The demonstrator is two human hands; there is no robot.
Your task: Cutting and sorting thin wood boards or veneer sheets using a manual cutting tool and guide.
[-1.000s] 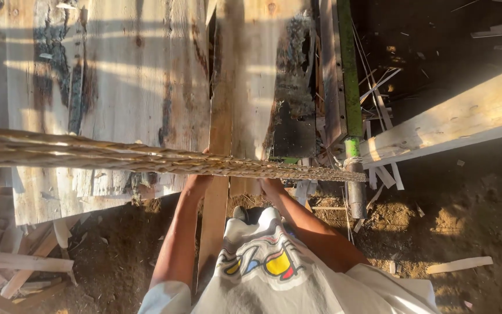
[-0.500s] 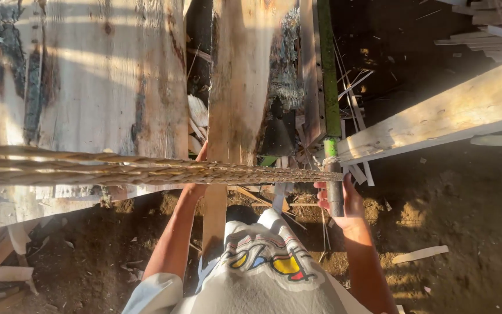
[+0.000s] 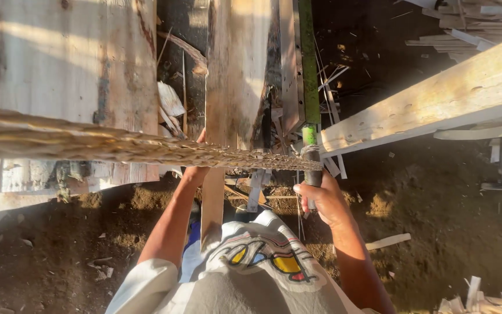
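My right hand (image 3: pixel 323 200) is closed around the grey handle (image 3: pixel 311 156) of a long green bar (image 3: pixel 307 64) that runs up and away from me. My left hand (image 3: pixel 194 173) rests on the left edge of a narrow upright wooden plank (image 3: pixel 233 75). Its fingers are partly hidden behind a thick twisted rope-like strand (image 3: pixel 117 145). That strand crosses the view from the left edge and ends at the handle. Whether the left hand grips the plank or only touches it does not show.
A wide weathered board (image 3: pixel 65 64) fills the upper left. A pale timber beam (image 3: pixel 437 99) slants across the right. Below lies bare dirt (image 3: pixel 448 221) with wood offcuts (image 3: pixel 387 241), and a pile of thin slats (image 3: pixel 483 23) sits at the top right.
My right hand has moved from beside the plank out to the right and closed on the grey handle. The left hand has stayed at the plank. The view has shifted.
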